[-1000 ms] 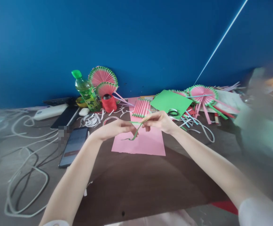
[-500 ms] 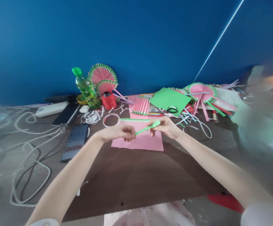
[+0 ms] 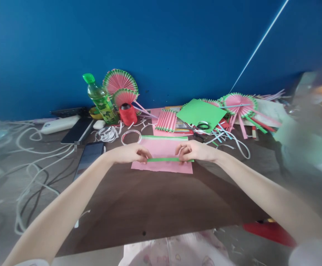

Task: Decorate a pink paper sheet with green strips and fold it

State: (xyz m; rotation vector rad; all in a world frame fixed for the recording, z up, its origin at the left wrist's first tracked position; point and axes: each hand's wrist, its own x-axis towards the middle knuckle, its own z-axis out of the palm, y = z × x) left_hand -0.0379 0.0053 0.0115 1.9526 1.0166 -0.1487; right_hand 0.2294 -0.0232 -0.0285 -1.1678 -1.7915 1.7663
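A green paper strip [image 3: 163,160] stretches level between my two hands, just over a sheet of pink paper [image 3: 162,168] on the table. My left hand [image 3: 134,153] pinches the strip's left end, fingers curled. Toward its other end my right hand [image 3: 192,151] grips the strip, a short green tip poking out past the fingers. Along the pink sheet's far edge runs another green strip [image 3: 163,137] with a pale band beside it. Right behind the sheet stands a pleated pink paper piece [image 3: 166,120] with green edges.
A tape roll [image 3: 131,137] lies left of the sheet, near a red can-shaped object [image 3: 128,114] and a green bottle [image 3: 102,101]. Scissors [image 3: 202,126] rest by green paper [image 3: 201,113]. Folded paper fans [image 3: 240,104] sit right. Cables [image 3: 36,177] and a phone [image 3: 90,157] are left.
The green strip went from slanted and raised to level and lower over the pink sheet. My hands have moved apart, the right one slightly outward and the left one leftward.
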